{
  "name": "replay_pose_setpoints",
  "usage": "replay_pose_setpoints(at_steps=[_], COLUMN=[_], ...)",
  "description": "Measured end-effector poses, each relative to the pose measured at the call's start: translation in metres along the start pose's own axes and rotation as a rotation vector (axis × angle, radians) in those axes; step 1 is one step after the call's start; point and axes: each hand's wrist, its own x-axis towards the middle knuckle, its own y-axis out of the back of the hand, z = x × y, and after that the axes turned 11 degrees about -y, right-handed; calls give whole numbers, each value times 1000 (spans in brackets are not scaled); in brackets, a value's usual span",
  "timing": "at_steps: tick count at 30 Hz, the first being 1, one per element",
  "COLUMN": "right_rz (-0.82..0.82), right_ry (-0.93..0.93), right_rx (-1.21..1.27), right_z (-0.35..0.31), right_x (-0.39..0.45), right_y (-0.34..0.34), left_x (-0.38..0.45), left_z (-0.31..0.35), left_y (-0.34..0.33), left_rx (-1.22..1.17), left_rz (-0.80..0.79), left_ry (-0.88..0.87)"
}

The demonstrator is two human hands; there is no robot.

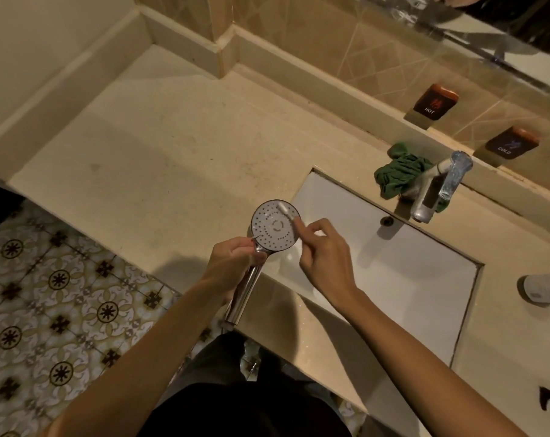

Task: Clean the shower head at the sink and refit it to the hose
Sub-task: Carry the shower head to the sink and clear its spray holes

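left hand [236,263]: nearest thing to the camera, fingers [261,256] wrapping tight around the neck of the shower head [275,227], just under the disc, holding it face-up.
shower head: sitting right over the near-left corner of the sink [393,279], partly above the tabletop [173,146]. Shiny chrome handle, tapered, poking back from the fingers toward the body. Flat round face, pale grey, rings of tiny nozzle holes.
right hand [325,257]: fingers pinching narrow on a small white brush [288,212], looks like a toothbrush, head lying on the far edge of the disc.
step: looks like the scrubbing bit is going on, nozzle cleaning. Refitting isn't started, no hose in view.
next move: I'm guessing working the bristles ring by ring, then rinsing under the tap [425,197], which is well beyond the brush fingers.
other stuff: crumpled green cloth [399,175] beside the tap, soft and bunched. Tabletop is beige speckled stone, sink is glossy white and rectangular.
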Motion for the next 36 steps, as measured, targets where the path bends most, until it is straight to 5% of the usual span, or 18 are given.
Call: replay_pose_setpoints(at_steps=[10,18,36], right_rz=[78,54,58], right_ry=[-81,16,-74], right_rx=[179,97,188], right_z=[4,11,10], right_x=[-10,-13,-19], right_y=[-10,-11,-14], left_x=[-3,-4,1], left_z=[-2,2,1], left_y=[5,10,18], left_rx=[27,46,52], left_rz=[-46,-69,-107], left_ry=[33,42,49])
